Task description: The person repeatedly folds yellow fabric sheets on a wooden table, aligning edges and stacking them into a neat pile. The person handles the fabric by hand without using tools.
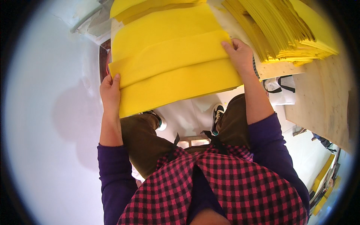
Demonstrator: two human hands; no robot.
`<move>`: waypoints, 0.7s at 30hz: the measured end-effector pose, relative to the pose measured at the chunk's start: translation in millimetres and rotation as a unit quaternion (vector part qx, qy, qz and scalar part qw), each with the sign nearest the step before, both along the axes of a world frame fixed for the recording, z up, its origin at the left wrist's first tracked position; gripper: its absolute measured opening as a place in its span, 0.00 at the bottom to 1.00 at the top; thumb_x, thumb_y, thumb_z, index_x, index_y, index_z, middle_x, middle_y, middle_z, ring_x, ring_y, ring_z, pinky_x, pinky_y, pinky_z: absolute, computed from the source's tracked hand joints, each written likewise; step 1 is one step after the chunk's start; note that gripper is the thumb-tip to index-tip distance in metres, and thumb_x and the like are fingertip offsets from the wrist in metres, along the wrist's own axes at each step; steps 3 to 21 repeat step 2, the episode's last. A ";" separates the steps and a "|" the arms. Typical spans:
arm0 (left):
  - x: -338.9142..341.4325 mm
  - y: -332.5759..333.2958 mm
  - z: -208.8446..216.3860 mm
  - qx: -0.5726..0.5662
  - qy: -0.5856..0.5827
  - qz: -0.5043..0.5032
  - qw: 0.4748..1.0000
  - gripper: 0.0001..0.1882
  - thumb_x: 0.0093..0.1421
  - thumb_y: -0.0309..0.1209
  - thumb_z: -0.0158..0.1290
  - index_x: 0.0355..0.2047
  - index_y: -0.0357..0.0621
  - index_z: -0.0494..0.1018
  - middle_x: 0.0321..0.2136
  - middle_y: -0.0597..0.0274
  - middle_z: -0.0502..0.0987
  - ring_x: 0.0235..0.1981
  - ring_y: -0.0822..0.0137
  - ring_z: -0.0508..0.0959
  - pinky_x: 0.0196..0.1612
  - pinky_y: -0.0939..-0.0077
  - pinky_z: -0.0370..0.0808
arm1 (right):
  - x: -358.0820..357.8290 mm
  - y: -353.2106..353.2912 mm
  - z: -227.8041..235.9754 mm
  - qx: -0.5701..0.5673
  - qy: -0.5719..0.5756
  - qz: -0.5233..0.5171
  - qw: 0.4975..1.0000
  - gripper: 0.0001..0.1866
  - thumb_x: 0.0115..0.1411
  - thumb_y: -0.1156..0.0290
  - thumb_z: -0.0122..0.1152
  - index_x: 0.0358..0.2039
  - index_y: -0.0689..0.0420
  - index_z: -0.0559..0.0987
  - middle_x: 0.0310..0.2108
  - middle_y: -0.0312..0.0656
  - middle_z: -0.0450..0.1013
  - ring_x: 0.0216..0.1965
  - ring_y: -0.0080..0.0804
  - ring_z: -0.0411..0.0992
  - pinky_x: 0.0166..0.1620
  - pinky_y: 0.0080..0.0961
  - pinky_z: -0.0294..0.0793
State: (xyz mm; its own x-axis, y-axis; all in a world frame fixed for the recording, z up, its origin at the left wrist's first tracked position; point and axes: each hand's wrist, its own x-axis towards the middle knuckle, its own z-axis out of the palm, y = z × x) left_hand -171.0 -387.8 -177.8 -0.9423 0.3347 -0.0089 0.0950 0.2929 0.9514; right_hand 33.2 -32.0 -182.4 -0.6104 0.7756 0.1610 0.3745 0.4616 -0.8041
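A yellow fabric sheet (pixel 168 56), with a fold running across it, spreads over the table in front of me and hangs past the near edge. My left hand (pixel 110 88) pinches its left side at the end of the fold, thumb on top. On the opposite side, my right hand (pixel 240 54) grips the right edge, its thumb pressed on the fabric and the other fingers partly hidden. Between my hands the sheet is stretched fairly flat, with its front flap drooping above my knees.
A tall stack of folded yellow fabric (pixel 279 32) lies at the back right of the wooden table (pixel 279 70). More yellow fabric (pixel 150 7) is at the far end. A white wall (pixel 48 105) stands close on the left. A white bag (pixel 283 90) with black handles is at the right.
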 end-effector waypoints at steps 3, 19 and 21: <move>0.1 0.3 -1.0 -0.001 -0.001 -0.004 1.000 0.13 0.66 0.31 0.50 0.45 0.33 0.74 0.35 0.63 0.79 0.34 0.76 0.75 0.39 0.82 0.71 | 0.8 0.5 -2.2 0.016 0.011 0.005 1.000 0.20 0.56 0.54 0.65 0.28 0.60 0.76 0.17 0.35 0.68 0.19 0.29 0.63 0.27 0.27 0.66; 0.1 0.3 -1.0 -0.001 -0.001 -0.004 1.000 0.13 0.66 0.31 0.50 0.45 0.33 0.74 0.35 0.63 0.79 0.34 0.76 0.75 0.39 0.82 0.71 | 0.8 0.5 -2.2 0.016 0.011 0.005 1.000 0.20 0.56 0.54 0.65 0.28 0.60 0.76 0.17 0.35 0.68 0.19 0.29 0.63 0.27 0.27 0.66; 0.1 0.3 -1.0 -0.001 -0.001 -0.004 1.000 0.13 0.66 0.31 0.50 0.45 0.33 0.74 0.35 0.63 0.79 0.34 0.76 0.75 0.39 0.82 0.71 | 0.8 0.5 -2.2 0.016 0.011 0.005 1.000 0.20 0.56 0.54 0.65 0.28 0.60 0.76 0.17 0.35 0.68 0.19 0.29 0.63 0.27 0.27 0.66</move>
